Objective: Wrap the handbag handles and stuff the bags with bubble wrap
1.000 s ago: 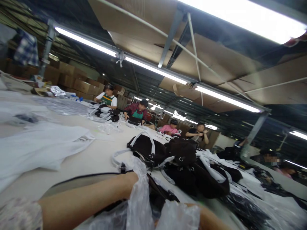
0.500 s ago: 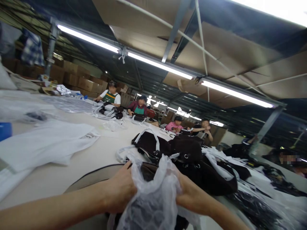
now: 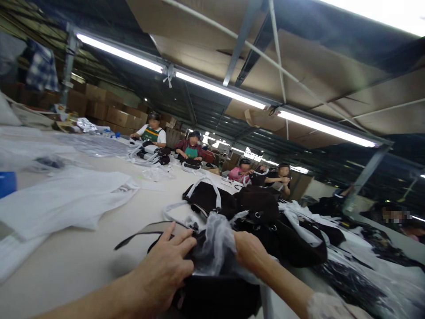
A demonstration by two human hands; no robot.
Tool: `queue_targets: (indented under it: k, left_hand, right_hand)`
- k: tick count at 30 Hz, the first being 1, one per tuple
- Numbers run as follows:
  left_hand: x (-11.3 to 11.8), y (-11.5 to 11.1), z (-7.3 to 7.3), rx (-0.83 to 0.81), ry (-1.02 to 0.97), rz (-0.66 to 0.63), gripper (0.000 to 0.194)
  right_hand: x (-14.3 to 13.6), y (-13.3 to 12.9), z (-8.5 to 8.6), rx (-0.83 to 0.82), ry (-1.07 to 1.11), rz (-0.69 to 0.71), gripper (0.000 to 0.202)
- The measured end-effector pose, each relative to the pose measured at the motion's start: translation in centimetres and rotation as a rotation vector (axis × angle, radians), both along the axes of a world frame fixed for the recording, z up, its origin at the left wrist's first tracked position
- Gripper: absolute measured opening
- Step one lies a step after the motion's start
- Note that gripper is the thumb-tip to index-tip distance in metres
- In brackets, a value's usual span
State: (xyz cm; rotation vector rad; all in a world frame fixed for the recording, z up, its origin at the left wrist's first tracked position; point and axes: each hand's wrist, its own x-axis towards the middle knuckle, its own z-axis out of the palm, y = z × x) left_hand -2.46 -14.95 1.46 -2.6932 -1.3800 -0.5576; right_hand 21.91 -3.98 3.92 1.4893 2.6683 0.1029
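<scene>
In front of me a dark brown handbag (image 3: 219, 294) stands on the table, its mouth towards me. My left hand (image 3: 169, 263) lies with fingers spread over the left rim of the bag, holding nothing. Crumpled clear plastic packing (image 3: 215, 246) bulges out of the bag's mouth. My right hand (image 3: 250, 252) curls against the right side of this packing, its fingertips hidden behind it. A thin dark-edged flap (image 3: 146, 230) sticks out left of the bag.
Several dark handbags (image 3: 259, 208) with white-wrapped handles are heaped just beyond. White sheets (image 3: 66, 199) lie on the pale table (image 3: 149, 199) at left, near a blue object (image 3: 7, 183). Clear plastic (image 3: 352, 283) is piled at right. Several people (image 3: 191, 148) work along the far side.
The plastic packing has sunk down into the handbag's mouth. My left hand has let go of it and spread over the rim. My right hand stays by the packing.
</scene>
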Motion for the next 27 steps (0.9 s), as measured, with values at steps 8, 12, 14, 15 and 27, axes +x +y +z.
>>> queue_targets:
  k: [8, 12, 14, 15, 27]
  left_hand:
    - [-1.2, 0.4, -1.5, 0.023, -0.046, -0.008, 0.016]
    - [-1.1, -0.1, -1.4, 0.026, -0.07, -0.017, 0.013]
    - [-0.9, 0.0, -1.6, 0.022, -0.062, -0.04, 0.01]
    - [-0.8, 0.1, -1.8, 0.027, -0.057, -0.054, 0.01]
    - [-2.0, 1.2, -0.5, -0.041, -0.095, 0.053, 0.02]
  right_hand:
    - [-1.7, -2.6, -1.1, -0.458, 0.488, 0.273, 0.012]
    - [-0.4, -1.6, -1.0, -0.74, 0.988, 0.135, 0.031]
    - [-0.9, -1.4, -1.3, -0.963, 0.879, 0.187, 0.041]
    - [-1.3, -1.4, -1.6, -1.052, 0.788, 0.218, 0.045]
    - [-2.1, 0.1, 0.7, -0.777, 0.606, 0.176, 0.065]
